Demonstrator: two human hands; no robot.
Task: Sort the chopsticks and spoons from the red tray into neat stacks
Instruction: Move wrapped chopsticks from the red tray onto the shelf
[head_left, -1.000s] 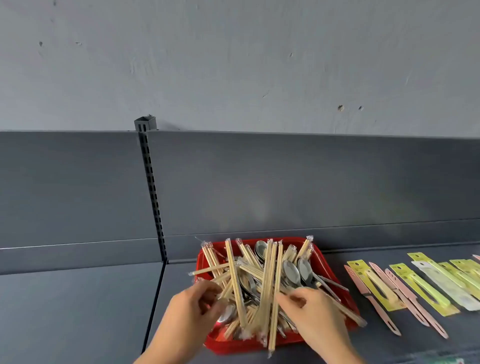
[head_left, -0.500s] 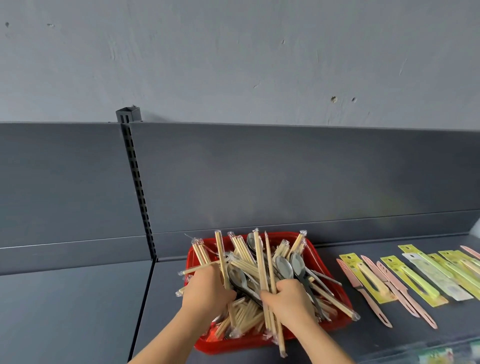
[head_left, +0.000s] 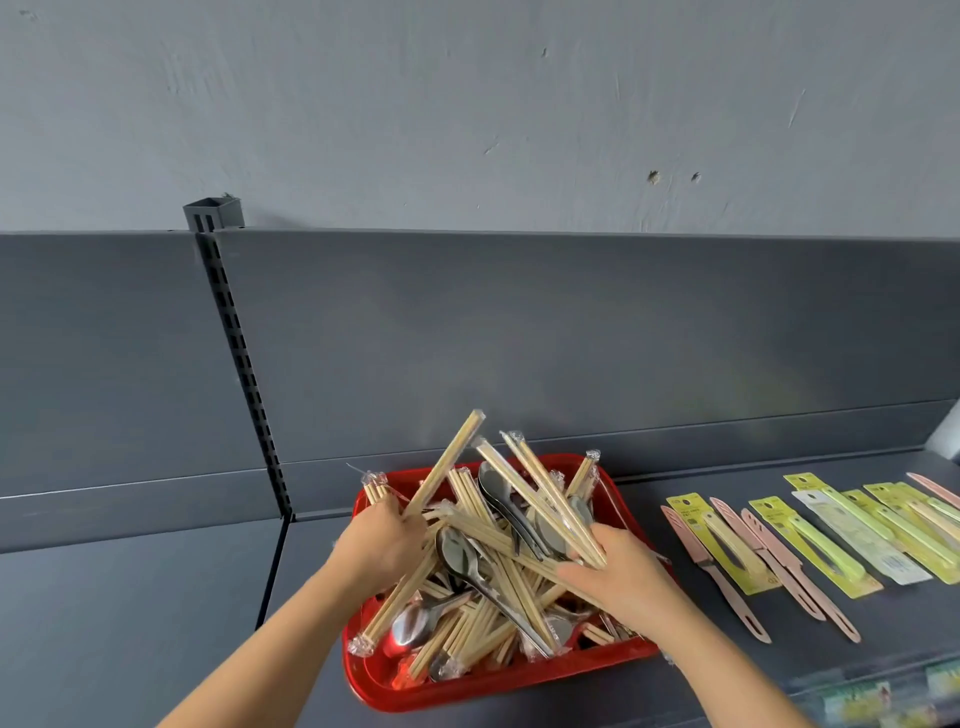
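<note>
The left hand (head_left: 382, 540) is curled round a cellophane-wrapped pair of pale bamboo chopsticks (head_left: 444, 465) that slants up toward the middle of the frame. The right hand (head_left: 623, 577) clasps a few more wrapped pairs (head_left: 551, 494) near their lower ends. Both reach into the red plastic tray (head_left: 498, 683), low centre, where chopsticks and shiny steel spoons (head_left: 454, 553) lie tangled. The sticks look light and stiff with slick wrappers, so a mid-length grip seems safest. The spoons look heavier and smooth, and are probably best lifted by the handle.
</note>
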